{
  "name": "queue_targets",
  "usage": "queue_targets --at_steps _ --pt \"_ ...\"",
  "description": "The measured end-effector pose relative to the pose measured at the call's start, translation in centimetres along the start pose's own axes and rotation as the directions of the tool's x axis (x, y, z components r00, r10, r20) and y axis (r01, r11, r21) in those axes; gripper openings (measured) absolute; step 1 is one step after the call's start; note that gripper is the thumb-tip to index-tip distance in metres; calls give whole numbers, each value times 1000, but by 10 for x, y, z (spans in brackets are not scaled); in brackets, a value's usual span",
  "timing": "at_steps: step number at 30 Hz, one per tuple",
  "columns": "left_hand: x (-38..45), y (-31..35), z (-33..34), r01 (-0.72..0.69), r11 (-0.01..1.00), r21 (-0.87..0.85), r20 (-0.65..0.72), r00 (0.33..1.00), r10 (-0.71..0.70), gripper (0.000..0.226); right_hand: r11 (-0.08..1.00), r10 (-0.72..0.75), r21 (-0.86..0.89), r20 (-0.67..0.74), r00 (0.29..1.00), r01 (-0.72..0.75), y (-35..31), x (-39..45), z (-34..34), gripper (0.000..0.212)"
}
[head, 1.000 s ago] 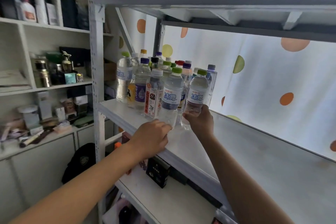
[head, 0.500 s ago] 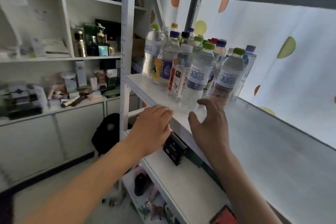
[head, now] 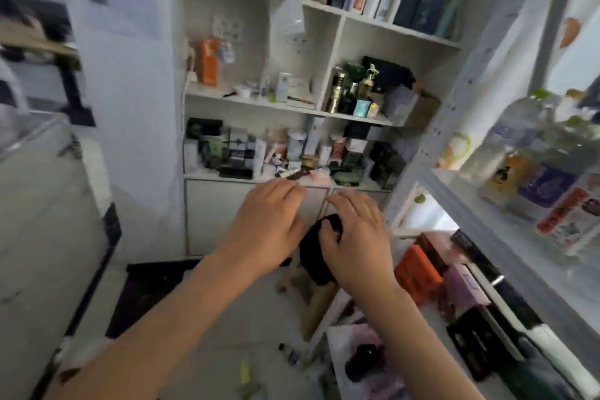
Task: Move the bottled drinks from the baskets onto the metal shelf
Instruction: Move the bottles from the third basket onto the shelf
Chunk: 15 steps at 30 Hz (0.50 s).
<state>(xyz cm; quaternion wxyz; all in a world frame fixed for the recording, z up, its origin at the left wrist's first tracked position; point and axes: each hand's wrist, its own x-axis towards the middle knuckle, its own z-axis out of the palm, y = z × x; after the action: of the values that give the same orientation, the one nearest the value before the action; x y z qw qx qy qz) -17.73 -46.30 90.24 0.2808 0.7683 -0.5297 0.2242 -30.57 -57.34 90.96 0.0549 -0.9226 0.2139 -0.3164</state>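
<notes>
Take the white cabinet with its cluttered open shelves as your landmark; it stands straight ahead of you, and the whole view is smeared with motion blur.

Well left of the cabinet a pale counter edge runs toward you, and a dark mat lies on the floor at the foot of the cabinet's left side.

In front of the cabinet's closed lower doors, your left hand hangs palm down with the fingers spread loosely and nothing in it. Your right hand is just beside it, nearer the metal shelf, also palm down with loose, slightly curled fingers and nothing between them. The two hands are close but apart. Between and below them shows a black backpack on the floor in front of the cabinet; your right hand overlaps it in the view, but you cannot tell whether it touches.

To the right of the cabinet stands the metal shelf, its perforated upright almost against the cabinet's side. The bottled drinks stand clustered on its white board, well right of the cabinet and higher than your hands, blurred but upright. An orange box sits on the lower board beneath them.
</notes>
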Motion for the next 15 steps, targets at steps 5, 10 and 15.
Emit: queue_targets --at_steps 5,10,15 --pt "-33 -123 -47 159 982 97 -62 986 -154 46 978 -165 136 62 984 155 -106 56 88 41" --pt "-86 -223 -108 335 920 205 -108 942 -319 42 913 -310 303 76 948 274 -217 92 162 40" --pt "-145 -283 -167 527 798 293 -180 850 -495 40 802 -496 419 68 865 427 -323 102 210 38"
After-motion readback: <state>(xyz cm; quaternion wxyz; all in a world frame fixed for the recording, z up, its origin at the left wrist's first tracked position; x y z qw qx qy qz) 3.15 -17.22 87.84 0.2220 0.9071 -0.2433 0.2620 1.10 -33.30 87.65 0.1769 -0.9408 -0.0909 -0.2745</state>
